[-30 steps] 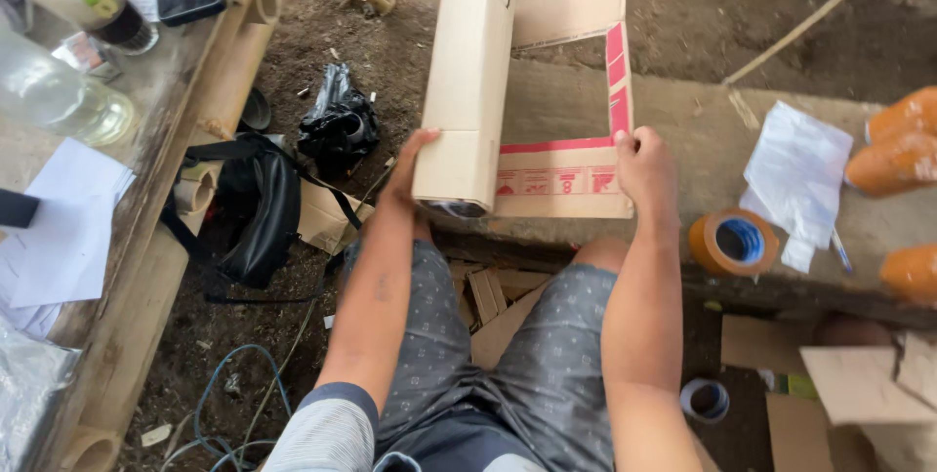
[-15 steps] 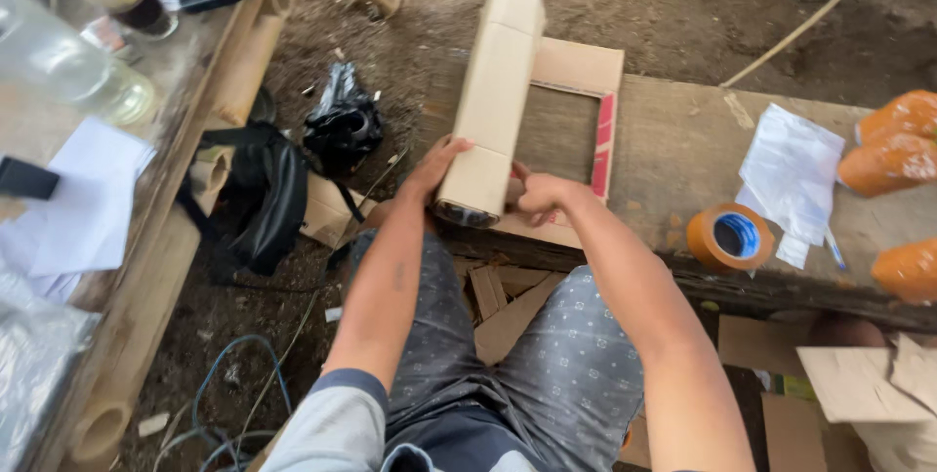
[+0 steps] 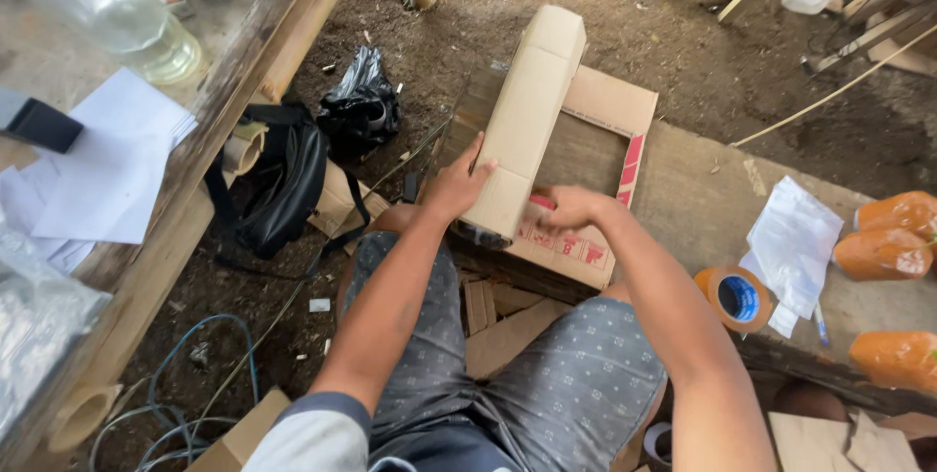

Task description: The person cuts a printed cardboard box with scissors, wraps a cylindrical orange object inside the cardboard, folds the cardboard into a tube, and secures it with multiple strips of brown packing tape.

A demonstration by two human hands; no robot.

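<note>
Hands: left point(image 3: 457, 182) still grips box point(image 3: 525, 121); right point(image 3: 574, 206) moved under it.

We see open bench top point(image 3: 683, 208) between the flat cardboard sheet point(image 3: 595, 179) and the white paper point(image 3: 793, 246), room for a hand to pass. Farther right, the tape roll point(image 3: 734, 298) and orange packets point(image 3: 883, 238) crowd the edge. On the left, the black bag point(image 3: 278, 184) and bamboo table point(image 3: 244, 82) hem in the ground; the gap there looks narrow, though we cannot judge it well.
</note>
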